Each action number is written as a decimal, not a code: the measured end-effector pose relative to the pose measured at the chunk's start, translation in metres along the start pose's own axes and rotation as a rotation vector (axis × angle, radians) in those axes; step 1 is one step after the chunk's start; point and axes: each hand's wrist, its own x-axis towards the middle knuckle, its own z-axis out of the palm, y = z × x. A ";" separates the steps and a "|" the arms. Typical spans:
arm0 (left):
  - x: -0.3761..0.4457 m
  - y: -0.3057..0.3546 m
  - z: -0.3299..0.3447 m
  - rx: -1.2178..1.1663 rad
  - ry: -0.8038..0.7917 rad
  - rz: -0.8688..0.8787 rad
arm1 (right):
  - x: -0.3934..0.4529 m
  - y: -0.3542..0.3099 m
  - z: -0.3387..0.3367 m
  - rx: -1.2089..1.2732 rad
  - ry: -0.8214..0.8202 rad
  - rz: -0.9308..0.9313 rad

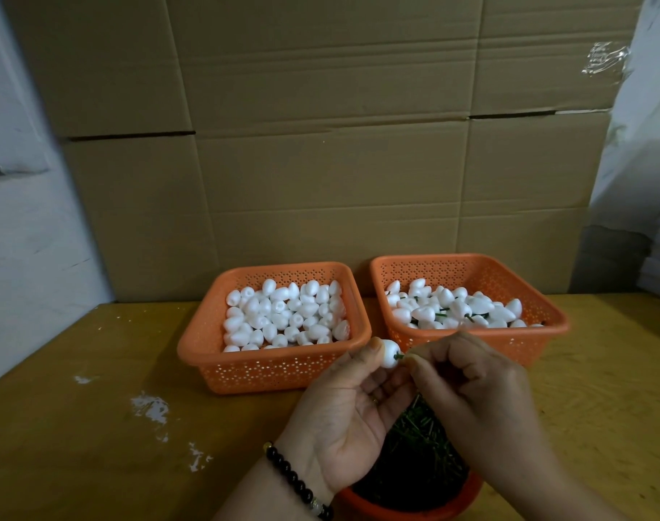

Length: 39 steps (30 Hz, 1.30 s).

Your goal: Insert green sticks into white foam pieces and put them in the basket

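L hand (pixel 353 404) pinches foam piece (pixel 389 354); R hand (pixel 467 374) pinches green stick (pixel 399 356), axis horiz., tip pointing left into foam.

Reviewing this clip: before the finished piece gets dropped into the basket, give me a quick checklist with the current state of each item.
1. Foam piece held by left hand: ok, pinched at the fingertips.
2. Green stick entering the foam: ok, right hand pinches it at the hole.
3. Stick fully seated: cannot tell, its length is hidden by the fingers.
4. Right basket for finished pieces has room: ok, stuck pieces lie well below the rim.
5. Left basket of plain foam in reach: ok.
6. Stick supply in the bowl below the hands: ok, plenty left.
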 end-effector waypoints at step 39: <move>0.006 0.005 -0.009 -0.039 -0.087 -0.043 | -0.006 0.007 0.006 0.318 -0.057 0.226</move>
